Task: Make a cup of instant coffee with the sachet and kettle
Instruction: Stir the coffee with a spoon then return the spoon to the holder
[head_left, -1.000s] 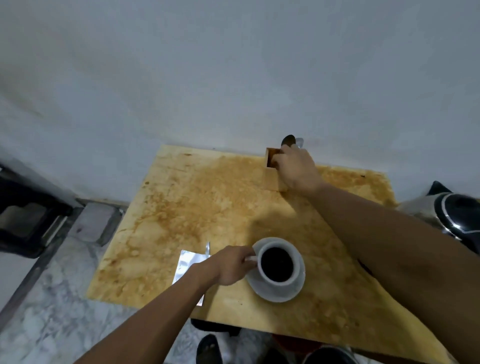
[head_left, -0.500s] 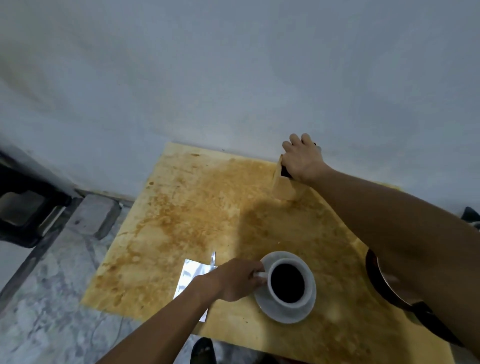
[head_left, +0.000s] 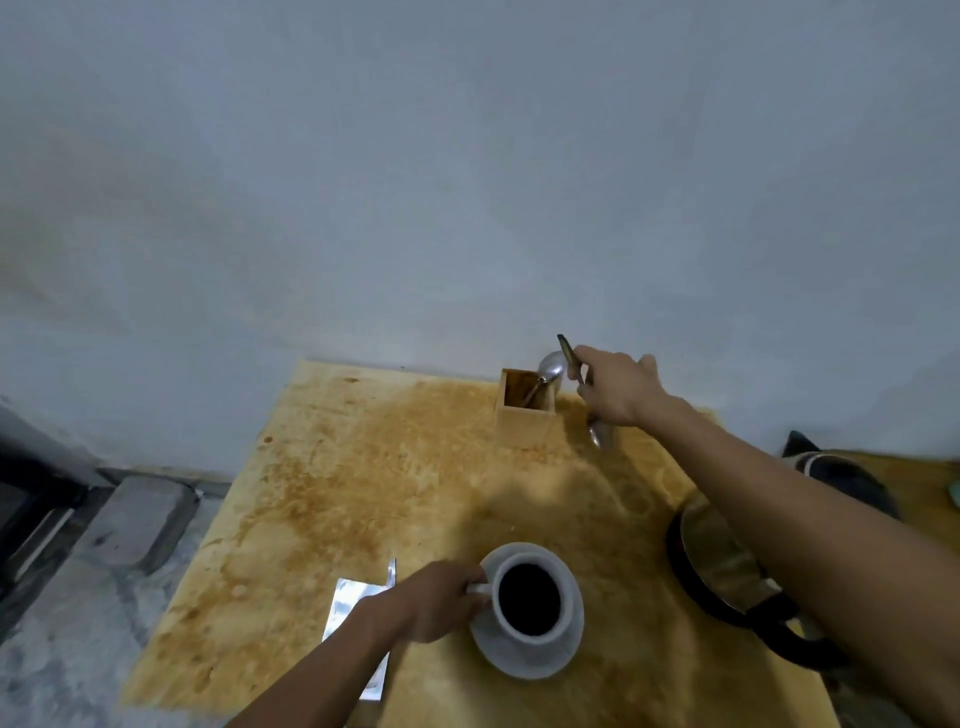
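Observation:
A white cup (head_left: 525, 640) of black coffee stands on a white saucer (head_left: 540, 667) near the front of the stained wooden table (head_left: 363, 467). My left hand (head_left: 441, 603) pinches the cup's handle. The torn silver sachet (head_left: 350, 603) lies flat to the left, partly under my left wrist. At the back, my right hand (head_left: 615, 387) grips a metal spoon (head_left: 597, 434), bowl downward, just right of a small wooden holder (head_left: 524, 423). A second spoon (head_left: 551, 368) still leans in the holder. The steel kettle (head_left: 722, 566) with black handle sits right, partly hidden by my right forearm.
A plain grey wall rises directly behind the table's far edge. Left of the table is marbled floor with a grey block (head_left: 140, 519) and a dark object (head_left: 26, 514) at the frame's edge. The kettle's dark top (head_left: 841, 478) shows beyond my right arm.
My right hand has lifted a spoon out of the wooden holder and moved it to the holder's right. The left hand has stayed on the cup's handle.

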